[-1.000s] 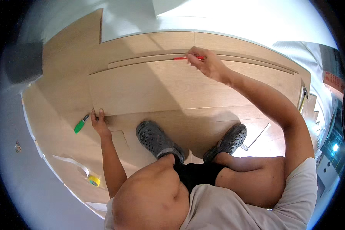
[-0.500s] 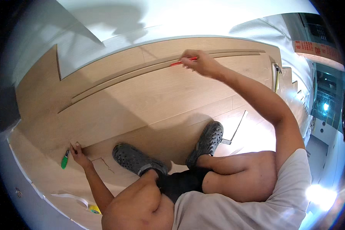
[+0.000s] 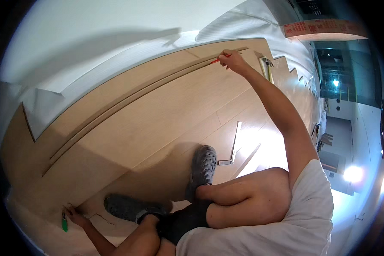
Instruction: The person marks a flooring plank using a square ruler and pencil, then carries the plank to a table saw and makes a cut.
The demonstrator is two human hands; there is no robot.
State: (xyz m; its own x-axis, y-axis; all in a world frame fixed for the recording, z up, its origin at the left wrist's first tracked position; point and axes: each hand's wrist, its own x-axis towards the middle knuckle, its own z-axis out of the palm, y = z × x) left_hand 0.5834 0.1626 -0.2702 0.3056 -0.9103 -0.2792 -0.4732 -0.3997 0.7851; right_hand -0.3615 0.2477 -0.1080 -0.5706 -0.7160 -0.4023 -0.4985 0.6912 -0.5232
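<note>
My right hand [image 3: 231, 61] is closed round a red pencil [image 3: 216, 61], held over the far right part of a long wooden floorboard [image 3: 158, 100]. A narrow wooden strip [image 3: 128, 94] runs along the board's far side, close to the pencil tip; whether the tip touches wood I cannot tell. At the near left end of the board, my left hand [image 3: 76, 216] rests low with its fingers stretched out and apart. Just left of those fingers lies a green-handled utility knife [image 3: 65, 224].
An L-shaped square [image 3: 233, 150] lies beside my right shoe [image 3: 204, 164]. Near the board's right end rests a hammer [image 3: 267, 62]. White underlay sheeting [image 3: 226, 27] spreads beyond the boards. My left shoe [image 3: 126, 208] stands on the floor.
The view has swung round to the right. My right hand has carried the pencil rightward along the strip, nearer its right end. My left hand remains at the board's left end.
</note>
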